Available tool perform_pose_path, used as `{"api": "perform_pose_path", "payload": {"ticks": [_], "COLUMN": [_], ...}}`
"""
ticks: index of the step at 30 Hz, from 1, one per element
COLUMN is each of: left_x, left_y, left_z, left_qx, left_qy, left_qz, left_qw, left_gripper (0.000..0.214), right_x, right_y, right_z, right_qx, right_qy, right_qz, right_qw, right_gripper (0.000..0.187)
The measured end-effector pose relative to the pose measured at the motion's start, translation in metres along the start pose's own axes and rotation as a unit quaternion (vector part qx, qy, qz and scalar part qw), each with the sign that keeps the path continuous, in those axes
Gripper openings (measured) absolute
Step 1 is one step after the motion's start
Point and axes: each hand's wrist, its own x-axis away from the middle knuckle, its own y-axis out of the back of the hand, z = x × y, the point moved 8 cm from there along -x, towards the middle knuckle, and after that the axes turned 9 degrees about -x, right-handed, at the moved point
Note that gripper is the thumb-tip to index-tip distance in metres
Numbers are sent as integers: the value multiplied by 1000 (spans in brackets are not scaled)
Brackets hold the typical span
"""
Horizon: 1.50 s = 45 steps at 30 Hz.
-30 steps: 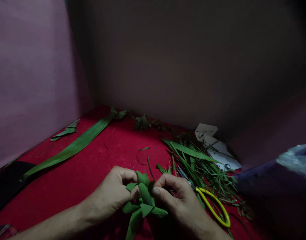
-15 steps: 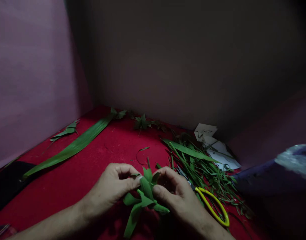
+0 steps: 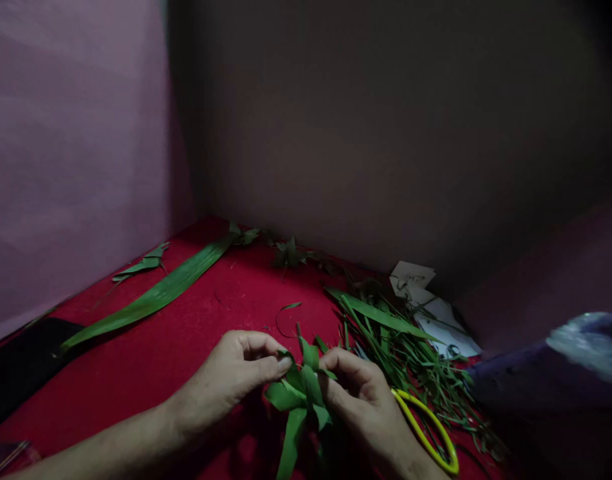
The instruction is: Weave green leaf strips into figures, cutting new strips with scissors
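A folded green leaf piece [image 3: 310,383], with several pointed strips sticking out and a thin stem at its top, is held up between my two hands. My left hand [image 3: 231,373] pinches its left side between thumb and forefinger. On the other side, the thumb and forefinger of my right hand [image 3: 369,393] close on its right edge. Yellow-handled scissors [image 3: 431,433] lie just right of my right hand, which hides part of them. One long broad leaf [image 3: 161,293] stretches across the red cloth [image 3: 226,300] to the left.
Cut leaf strips [image 3: 411,353] are heaped on the right, beside white papers [image 3: 426,300]. Folded leaf pieces [image 3: 289,253] lie along the back wall, another [image 3: 146,262] at the left. A black item [image 3: 31,363] rests at the left edge; clear plastic [image 3: 591,343] is at far right.
The leaf piece has turned and shifted slightly right, its long strip hanging more upright. My fingers keep pinching both sides. The whole view has shifted a little.
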Motion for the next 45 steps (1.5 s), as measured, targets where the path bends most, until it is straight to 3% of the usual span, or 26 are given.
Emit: {"api": "perform_pose_path", "payload": {"ticks": [6, 13, 27, 45], "left_x": [-3, -1, 0, 2], "left_y": [6, 3, 2, 0], "left_z": [-1, -5, -9, -7], "left_qx": [-30, -30, -53, -38], "left_qy": [-13, -22, -43, -47], "left_qz": [-38, -24, -26, -10], "left_qw": [999, 999, 997, 998], "left_gripper": [34, 37, 35, 32], "right_x": [3, 4, 4, 4], "right_y": [-1, -5, -1, -6], "right_z": [13, 20, 20, 21], "right_qx": [105, 178, 199, 204], "right_qy": [45, 110, 103, 108], "right_qz": [-14, -6, -24, 0], "right_qw": [993, 978, 974, 973], "right_gripper": [14, 10, 10, 11]}}
